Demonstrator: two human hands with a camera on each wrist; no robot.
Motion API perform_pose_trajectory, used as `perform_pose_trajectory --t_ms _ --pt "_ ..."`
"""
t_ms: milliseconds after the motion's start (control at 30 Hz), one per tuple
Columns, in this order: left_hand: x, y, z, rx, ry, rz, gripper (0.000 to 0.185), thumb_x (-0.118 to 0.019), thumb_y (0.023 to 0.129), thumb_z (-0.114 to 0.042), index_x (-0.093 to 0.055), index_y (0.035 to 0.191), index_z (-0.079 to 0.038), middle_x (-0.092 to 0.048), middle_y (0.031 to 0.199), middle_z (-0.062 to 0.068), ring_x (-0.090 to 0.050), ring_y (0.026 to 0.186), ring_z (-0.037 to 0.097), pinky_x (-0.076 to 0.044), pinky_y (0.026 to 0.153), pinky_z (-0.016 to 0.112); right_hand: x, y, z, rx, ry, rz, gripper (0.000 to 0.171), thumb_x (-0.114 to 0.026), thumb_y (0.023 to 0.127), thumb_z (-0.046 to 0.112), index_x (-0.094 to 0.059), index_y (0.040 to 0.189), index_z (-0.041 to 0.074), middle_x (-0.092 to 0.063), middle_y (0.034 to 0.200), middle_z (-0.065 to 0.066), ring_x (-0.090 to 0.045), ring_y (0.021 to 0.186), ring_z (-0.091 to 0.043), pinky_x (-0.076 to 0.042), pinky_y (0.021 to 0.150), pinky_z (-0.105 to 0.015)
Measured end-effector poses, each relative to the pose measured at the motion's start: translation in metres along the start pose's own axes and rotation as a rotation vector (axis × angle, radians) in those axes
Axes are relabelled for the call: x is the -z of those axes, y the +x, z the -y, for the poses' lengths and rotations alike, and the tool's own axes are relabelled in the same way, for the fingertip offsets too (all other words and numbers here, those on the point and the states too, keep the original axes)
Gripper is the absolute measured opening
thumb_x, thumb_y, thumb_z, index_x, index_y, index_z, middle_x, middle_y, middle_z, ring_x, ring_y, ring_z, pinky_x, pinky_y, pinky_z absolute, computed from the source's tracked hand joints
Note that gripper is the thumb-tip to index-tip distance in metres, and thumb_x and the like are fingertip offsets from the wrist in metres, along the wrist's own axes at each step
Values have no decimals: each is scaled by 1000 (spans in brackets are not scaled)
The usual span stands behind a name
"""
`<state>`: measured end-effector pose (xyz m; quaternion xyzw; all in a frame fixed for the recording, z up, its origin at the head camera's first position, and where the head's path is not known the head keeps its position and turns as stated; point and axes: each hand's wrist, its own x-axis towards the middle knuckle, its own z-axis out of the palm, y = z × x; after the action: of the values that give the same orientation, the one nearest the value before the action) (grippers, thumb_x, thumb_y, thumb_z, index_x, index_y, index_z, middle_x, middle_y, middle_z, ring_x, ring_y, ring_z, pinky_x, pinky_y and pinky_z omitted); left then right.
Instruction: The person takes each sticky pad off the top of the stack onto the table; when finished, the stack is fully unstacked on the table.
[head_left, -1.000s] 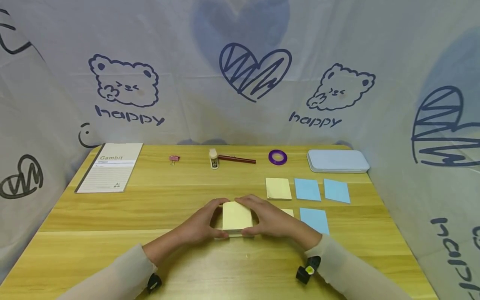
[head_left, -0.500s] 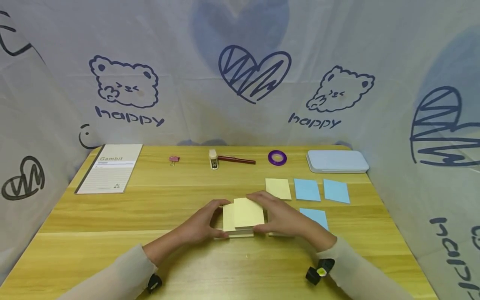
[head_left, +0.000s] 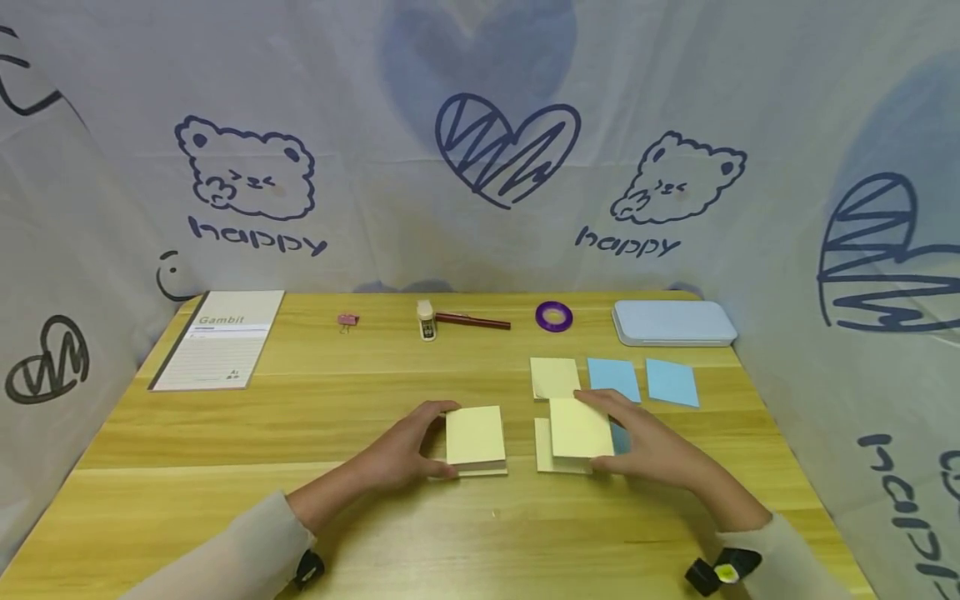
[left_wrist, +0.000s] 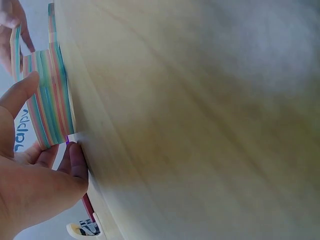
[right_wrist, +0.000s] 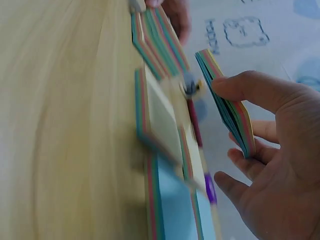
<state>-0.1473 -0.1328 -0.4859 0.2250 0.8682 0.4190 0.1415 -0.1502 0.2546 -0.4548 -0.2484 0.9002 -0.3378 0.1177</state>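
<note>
A thick stack of sticky note pads (head_left: 476,435) with a yellow top stands at the table's middle. My left hand (head_left: 401,446) grips its left side, thumb at the near edge and fingers at the far edge. Striped coloured layers show along the stack (left_wrist: 47,95) in the left wrist view. My right hand (head_left: 637,437) pinches one yellow-topped sticky note pad (head_left: 581,427), thumb near and fingers far, raised above the table. Under it, a yellow pad (head_left: 543,446) on the table is partly covered. A blue pad (head_left: 620,438) behind my right hand is mostly hidden.
Behind lie another yellow pad (head_left: 555,377) and two blue pads (head_left: 612,379). Along the back edge are a notebook (head_left: 221,340), a pink binder clip (head_left: 347,320), a small white bottle (head_left: 426,322), a dark red pen (head_left: 472,320), purple tape (head_left: 554,317) and a light blue case (head_left: 673,322).
My right hand has lifted the top sticky note pad off the stack and carried it right, over the pads on the table. My left hand has stayed on the stack.
</note>
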Motion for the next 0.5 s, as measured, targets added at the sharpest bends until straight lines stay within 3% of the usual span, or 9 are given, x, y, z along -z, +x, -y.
perform_pose_trajectory --t_ms 300,500 --pt "-1 0 0 -12 -1 1 88 -90 82 -23 -41 153 -6 -49 149 16 -45 140 36 -36 116 58 28 -50 -43 -96 26 -55 88 -83 88 37 -38 160 16 -36 161 -19 -32 146 -50 -33 109 -74" --pt "0 0 0 -12 3 1 88 -89 82 -24 -41 153 -6 -48 149 17 -44 141 37 -36 116 58 46 -75 -74 -183 13 -72 90 -84 87 35 -36 160 15 -35 159 -23 -32 143 -52 -32 104 -77"
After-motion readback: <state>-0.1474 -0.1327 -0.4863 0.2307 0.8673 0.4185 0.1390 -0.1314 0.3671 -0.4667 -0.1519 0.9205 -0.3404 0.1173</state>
